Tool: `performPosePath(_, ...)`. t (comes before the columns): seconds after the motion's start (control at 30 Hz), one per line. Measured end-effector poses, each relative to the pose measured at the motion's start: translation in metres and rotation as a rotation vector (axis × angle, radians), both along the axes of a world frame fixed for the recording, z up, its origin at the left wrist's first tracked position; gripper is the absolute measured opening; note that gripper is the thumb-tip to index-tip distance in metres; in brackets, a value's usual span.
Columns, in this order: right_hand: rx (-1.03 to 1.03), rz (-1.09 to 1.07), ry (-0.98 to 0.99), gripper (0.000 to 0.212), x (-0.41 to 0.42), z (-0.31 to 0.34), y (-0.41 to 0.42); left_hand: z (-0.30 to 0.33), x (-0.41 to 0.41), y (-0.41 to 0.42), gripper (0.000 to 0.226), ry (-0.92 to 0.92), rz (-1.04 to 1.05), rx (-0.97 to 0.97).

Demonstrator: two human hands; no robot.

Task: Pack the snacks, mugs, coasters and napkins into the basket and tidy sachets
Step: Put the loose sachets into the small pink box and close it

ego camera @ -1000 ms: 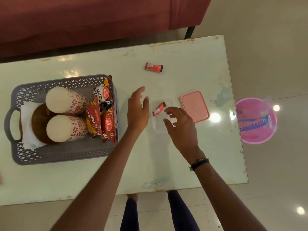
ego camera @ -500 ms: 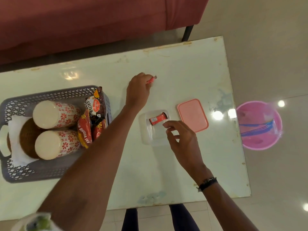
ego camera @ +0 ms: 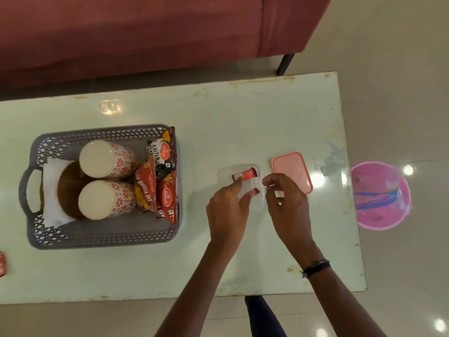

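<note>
Mostly you are done: mugs [ego camera: 107, 158], snacks [ego camera: 167, 190], coasters and napkins sit in the basket [ego camera: 102, 235], well to your left. Your left hand [ego camera: 227, 210] pinches a second sachet [ego camera: 255, 190] into the tub [ego camera: 258, 203], just below the first [ego camera: 244, 175]; your right hand [ego camera: 285, 198], fingers loosely curled, steadies it. Lid [ego camera: 291, 172] remains off.

Two mugs [ego camera: 107, 158], three snack packets [ego camera: 167, 193], two sachets [ego camera: 244, 175], one basket [ego camera: 104, 235].

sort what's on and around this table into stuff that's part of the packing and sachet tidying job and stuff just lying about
Part of the job:
- grey basket holding two mugs, snack packets, a napkin and a brown coaster
- clear container with red sachets
- pink lid
- left hand, right hand

Lying about:
- pink bucket on the floor
- red sofa
</note>
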State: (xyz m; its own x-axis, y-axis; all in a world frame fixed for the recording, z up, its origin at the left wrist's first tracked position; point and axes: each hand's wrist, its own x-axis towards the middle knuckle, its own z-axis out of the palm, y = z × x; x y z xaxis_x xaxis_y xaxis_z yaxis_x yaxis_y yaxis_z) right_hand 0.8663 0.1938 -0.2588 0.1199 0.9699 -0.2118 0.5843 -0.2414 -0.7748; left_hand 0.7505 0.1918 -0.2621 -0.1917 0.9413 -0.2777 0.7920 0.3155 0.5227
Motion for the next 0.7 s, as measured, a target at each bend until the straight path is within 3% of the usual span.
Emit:
performPosePath(0.4,0.108,0.168,0.096,0.019,-0.118,0.034,-0.019,0.055,-0.117,-0.049,0.023,-0.377,0.349,0.329)
performPosePath(0.7,0.146,0.444,0.174,0.017,-0.294,0.047,-0.057,0.046,-0.302,-0.128,0.017,-0.220,0.623,0.406)
